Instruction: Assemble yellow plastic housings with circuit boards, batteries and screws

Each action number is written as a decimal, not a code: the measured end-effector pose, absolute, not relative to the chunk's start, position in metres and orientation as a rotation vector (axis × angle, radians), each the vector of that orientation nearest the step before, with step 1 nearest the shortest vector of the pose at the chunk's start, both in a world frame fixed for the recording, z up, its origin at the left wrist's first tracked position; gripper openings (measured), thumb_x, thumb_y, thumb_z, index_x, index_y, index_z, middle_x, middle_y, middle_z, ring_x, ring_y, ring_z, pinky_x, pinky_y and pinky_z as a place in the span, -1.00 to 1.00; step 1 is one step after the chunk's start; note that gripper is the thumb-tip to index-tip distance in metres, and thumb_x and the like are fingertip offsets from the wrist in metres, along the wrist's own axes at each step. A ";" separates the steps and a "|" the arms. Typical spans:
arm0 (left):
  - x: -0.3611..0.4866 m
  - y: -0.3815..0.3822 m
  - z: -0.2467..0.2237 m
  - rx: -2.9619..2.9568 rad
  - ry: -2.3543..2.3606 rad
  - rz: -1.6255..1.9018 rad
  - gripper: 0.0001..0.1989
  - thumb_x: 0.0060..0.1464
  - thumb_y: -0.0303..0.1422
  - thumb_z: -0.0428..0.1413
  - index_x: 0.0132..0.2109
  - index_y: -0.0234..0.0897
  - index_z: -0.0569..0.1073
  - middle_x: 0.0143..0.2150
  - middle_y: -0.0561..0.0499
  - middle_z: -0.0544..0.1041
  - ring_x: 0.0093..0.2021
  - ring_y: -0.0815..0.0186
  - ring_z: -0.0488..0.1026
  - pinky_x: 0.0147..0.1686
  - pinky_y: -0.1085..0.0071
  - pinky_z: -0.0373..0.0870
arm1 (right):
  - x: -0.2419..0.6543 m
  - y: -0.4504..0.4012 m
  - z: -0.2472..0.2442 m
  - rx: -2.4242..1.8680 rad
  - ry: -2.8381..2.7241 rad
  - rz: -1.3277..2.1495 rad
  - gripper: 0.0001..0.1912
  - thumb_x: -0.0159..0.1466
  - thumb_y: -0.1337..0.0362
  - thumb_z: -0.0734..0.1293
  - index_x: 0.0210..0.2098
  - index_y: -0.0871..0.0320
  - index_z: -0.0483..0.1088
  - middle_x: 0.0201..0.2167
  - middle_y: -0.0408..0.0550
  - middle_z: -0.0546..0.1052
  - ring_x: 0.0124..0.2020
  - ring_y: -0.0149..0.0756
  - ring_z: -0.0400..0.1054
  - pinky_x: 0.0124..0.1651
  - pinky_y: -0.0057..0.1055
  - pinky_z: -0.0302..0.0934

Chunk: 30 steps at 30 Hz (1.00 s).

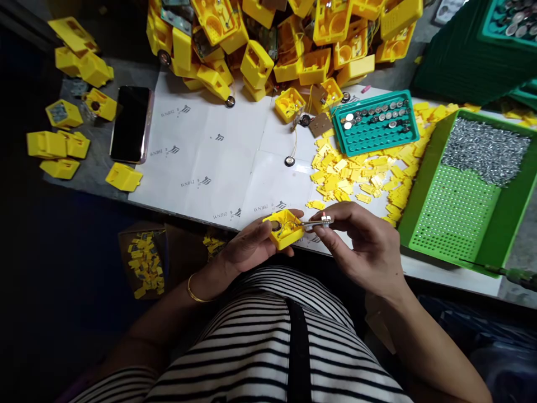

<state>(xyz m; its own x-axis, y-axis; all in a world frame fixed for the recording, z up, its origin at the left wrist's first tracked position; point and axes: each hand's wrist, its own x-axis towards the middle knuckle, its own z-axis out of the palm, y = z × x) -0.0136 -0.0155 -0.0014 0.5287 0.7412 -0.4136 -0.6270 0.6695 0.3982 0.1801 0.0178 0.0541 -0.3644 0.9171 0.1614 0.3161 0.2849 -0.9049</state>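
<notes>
My left hand (247, 246) is closed round a small yellow plastic case (286, 238), its open side turned up. Inside the case lie a round dark disc, likely a small speaker, and thin wires. Between thumb and fingers, my right hand (364, 243) pinches a small circuit board (321, 222) at the right edge of the case. The board is seen nearly edge-on, with pale parts on it. Whether it touches the case I cannot tell. Both hands are over the front edge of the paper-covered table (210, 162).
Many yellow cases (255, 61) are heaped at the back. A teal tray (377, 143) of round metal parts stands among loose yellow pieces (335, 182). To the right is a green basket (453, 207) with screws (486, 148), a screwdriver-like tool (520, 277) by its front corner. A phone (131, 123) lies left.
</notes>
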 end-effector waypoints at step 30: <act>-0.034 -0.005 0.009 0.266 0.812 0.678 -0.55 0.11 -0.20 0.08 0.09 -0.37 0.37 -0.24 -0.11 0.55 -0.41 0.29 0.53 -0.67 0.55 0.36 | 0.185 0.022 0.045 -0.817 -2.086 1.293 -0.83 0.30 0.44 0.31 -0.14 0.17 0.49 -0.18 0.00 0.51 -0.15 -0.37 0.44 -0.11 -0.47 0.35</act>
<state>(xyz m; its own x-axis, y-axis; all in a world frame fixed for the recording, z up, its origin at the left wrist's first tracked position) -0.0338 -0.0049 0.0094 0.4939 0.6491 -0.5785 -0.4538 0.7600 0.4653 0.1847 0.0217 0.0448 -0.6656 0.7345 0.1327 0.2081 0.3534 -0.9121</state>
